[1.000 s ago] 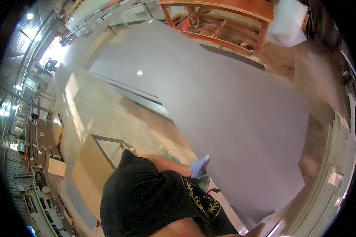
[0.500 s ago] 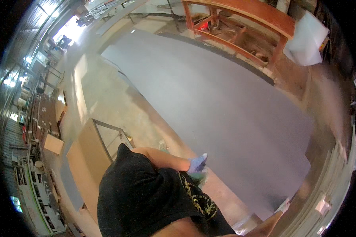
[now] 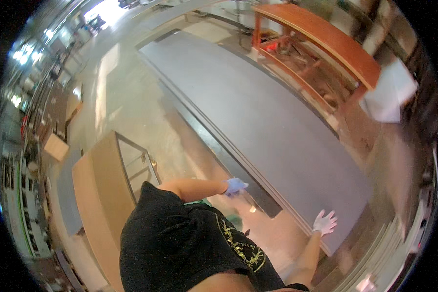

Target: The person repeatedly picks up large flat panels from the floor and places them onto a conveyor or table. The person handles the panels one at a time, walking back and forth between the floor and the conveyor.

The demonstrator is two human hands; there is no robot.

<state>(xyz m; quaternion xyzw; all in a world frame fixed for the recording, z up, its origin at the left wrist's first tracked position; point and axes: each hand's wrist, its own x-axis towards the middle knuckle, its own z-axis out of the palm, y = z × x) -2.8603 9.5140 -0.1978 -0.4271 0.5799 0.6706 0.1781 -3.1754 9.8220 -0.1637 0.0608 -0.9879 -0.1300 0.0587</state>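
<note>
A long, flat grey panel slants across the view. The right hand, in a pale glove, lies spread on the panel's near end; the left hand, gloved blue, hangs just left of the panel, near a dark strip along the panel's left side. Farther left of the panel stands a tan box; right of the panel, a reddish wooden tabletop and a crumpled white sheet.

Floor (partly sunlit) under grey panels.
</note>
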